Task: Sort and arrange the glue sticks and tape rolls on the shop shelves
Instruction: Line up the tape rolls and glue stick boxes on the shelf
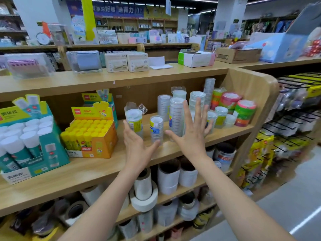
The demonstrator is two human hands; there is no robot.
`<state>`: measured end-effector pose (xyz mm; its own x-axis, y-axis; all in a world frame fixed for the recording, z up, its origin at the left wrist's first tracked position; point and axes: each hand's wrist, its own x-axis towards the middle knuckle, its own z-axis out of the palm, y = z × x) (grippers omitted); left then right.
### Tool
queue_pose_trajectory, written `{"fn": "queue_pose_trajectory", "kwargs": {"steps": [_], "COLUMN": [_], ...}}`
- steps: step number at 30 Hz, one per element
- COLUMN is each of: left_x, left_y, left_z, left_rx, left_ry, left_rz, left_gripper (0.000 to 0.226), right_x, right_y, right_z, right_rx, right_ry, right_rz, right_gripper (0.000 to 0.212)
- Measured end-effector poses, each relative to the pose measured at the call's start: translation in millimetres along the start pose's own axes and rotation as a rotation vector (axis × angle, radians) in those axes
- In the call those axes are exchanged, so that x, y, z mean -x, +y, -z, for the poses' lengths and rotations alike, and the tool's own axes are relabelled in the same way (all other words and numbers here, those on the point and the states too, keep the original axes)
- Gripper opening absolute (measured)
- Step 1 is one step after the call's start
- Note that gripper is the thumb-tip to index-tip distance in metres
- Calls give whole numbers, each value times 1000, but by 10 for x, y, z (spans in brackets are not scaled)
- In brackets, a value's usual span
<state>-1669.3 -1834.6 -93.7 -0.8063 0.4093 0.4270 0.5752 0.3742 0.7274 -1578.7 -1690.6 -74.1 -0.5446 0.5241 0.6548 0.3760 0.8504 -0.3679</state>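
On the middle wooden shelf (pixel 97 168) stand several stacks of clear tape rolls. My left hand (pixel 137 146) is open in front of a wrapped stack (pixel 133 120) and a shorter stack with a blue label (pixel 156 126), holding neither. My right hand (pixel 191 134) is open with fingers spread, in front of a tall clear stack (pixel 176 112). To the left sit an orange box of yellow-capped glue sticks (pixel 92 134) and a teal box of white-capped glue sticks (pixel 27 141). Pink and green tape stacks (pixel 243 112) stand at the right end.
The lower shelves hold large white and brown tape rolls (pixel 144 193). The top shelf carries small boxes (pixel 126 62) and a clear case (pixel 85 61). The curved wooden end panel (pixel 257 91) closes the shelf on the right; hanging packets (pixel 260 153) and the aisle floor lie beyond.
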Motion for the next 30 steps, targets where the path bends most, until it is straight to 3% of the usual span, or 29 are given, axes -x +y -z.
{"fn": "queue_pose_trajectory", "kwargs": {"steps": [7, 18, 24, 30], "left_x": [-49, -178, -210, -200], "left_y": [160, 327, 400, 439], "left_z": [-294, -630, -784, -819], "left_rx": [18, 71, 75, 56], "left_ry": [-7, -87, -80, -52], "left_rz": [20, 14, -8, -30], "left_gripper": [126, 122, 122, 126], "right_x": [-94, -230, -270, -187], "right_y": [210, 577, 752, 844], "right_z": [21, -41, -61, -86], "right_rx": [-101, -6, -149, -215], "right_ry": [-20, 6, 42, 112], "right_rz": [76, 108, 208, 167], "right_gripper": [108, 101, 86, 91]}}
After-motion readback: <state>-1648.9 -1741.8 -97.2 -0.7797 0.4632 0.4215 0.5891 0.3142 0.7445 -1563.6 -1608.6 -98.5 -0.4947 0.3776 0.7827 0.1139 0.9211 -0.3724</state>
